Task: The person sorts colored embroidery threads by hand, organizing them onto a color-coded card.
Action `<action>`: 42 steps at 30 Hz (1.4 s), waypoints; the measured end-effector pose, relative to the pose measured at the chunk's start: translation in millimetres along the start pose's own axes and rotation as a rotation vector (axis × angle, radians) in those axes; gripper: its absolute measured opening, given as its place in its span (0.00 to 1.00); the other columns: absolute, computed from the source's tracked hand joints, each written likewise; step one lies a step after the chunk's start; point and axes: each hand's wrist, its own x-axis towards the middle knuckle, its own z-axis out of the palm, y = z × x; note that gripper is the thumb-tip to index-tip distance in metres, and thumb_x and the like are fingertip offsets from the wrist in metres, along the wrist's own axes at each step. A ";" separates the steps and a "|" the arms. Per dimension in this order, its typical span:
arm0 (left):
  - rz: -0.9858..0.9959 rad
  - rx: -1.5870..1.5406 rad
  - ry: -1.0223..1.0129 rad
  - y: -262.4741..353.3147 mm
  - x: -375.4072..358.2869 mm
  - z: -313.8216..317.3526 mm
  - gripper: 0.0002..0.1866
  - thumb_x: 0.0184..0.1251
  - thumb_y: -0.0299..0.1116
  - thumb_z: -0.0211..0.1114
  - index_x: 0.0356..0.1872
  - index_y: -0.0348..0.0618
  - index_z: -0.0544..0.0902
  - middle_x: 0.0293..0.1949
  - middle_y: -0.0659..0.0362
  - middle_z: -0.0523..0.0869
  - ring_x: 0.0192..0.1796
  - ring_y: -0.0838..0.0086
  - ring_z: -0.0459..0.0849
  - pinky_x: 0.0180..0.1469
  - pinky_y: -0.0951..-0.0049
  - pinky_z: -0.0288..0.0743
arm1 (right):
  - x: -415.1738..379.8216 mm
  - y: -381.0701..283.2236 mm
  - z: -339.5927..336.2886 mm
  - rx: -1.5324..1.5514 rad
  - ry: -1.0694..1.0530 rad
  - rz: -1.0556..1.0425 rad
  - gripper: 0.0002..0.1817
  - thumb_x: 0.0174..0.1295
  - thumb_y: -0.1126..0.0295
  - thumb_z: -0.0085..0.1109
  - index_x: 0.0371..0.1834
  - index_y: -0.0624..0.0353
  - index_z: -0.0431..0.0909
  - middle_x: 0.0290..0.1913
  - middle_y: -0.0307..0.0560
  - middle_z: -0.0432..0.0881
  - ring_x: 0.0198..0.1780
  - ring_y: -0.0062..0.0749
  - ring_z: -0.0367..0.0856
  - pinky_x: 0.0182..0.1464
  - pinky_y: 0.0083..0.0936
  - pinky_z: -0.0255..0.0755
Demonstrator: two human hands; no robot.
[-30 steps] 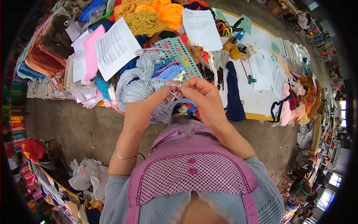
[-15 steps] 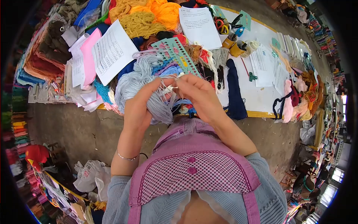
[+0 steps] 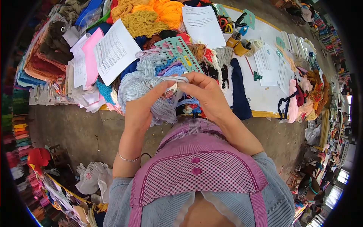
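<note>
A large skein of pale blue-grey yarn (image 3: 138,89) lies at the table's front edge, partly behind my left hand (image 3: 145,104). The fingers of my left hand are closed on strands of it, thumb pointing right. My right hand (image 3: 204,90) pinches strands of the same yarn between thumb and index finger, close to the left fingertips. Just beyond the hands is a green card with punched holes (image 3: 181,51), beside blue and purple yarn (image 3: 172,68).
Printed sheets (image 3: 115,53) lie left of the card, and orange yarn (image 3: 166,15) behind it. Pots with scissors (image 3: 242,47) stand at the back. Dark navy yarn (image 3: 240,90) hangs over the front edge on the right. Plastic bags (image 3: 92,176) are on the floor.
My right fingers have spread slightly and risen, with strands now stretched across between the hands. The pale yarn has shifted a little.
</note>
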 end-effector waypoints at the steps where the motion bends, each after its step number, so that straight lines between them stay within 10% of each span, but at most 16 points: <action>1: 0.005 -0.052 -0.003 2.2 0.3 2.6 0.15 0.68 0.30 0.60 0.49 0.29 0.82 0.52 0.52 0.83 0.53 0.70 0.82 0.57 0.71 0.73 | 2.7 2.4 -2.6 0.014 -0.019 0.005 0.10 0.63 0.70 0.61 0.43 0.64 0.81 0.38 0.37 0.83 0.39 0.14 0.75 0.45 0.15 0.67; 22: -0.083 -0.256 0.033 10.1 1.2 13.1 0.24 0.75 0.42 0.52 0.58 0.28 0.73 0.51 0.49 0.83 0.56 0.66 0.80 0.57 0.69 0.75 | 10.8 4.0 -2.7 0.239 -0.052 0.039 0.11 0.66 0.65 0.59 0.42 0.63 0.82 0.30 0.33 0.79 0.37 0.16 0.74 0.42 0.15 0.64; 42: -0.006 -0.170 0.014 -1.2 4.5 9.9 0.14 0.67 0.30 0.61 0.47 0.29 0.81 0.52 0.46 0.82 0.52 0.67 0.82 0.54 0.70 0.76 | -0.6 -12.1 9.7 -0.333 -0.042 0.105 0.06 0.61 0.70 0.64 0.38 0.59 0.84 0.31 0.31 0.77 0.33 0.10 0.69 0.38 0.14 0.63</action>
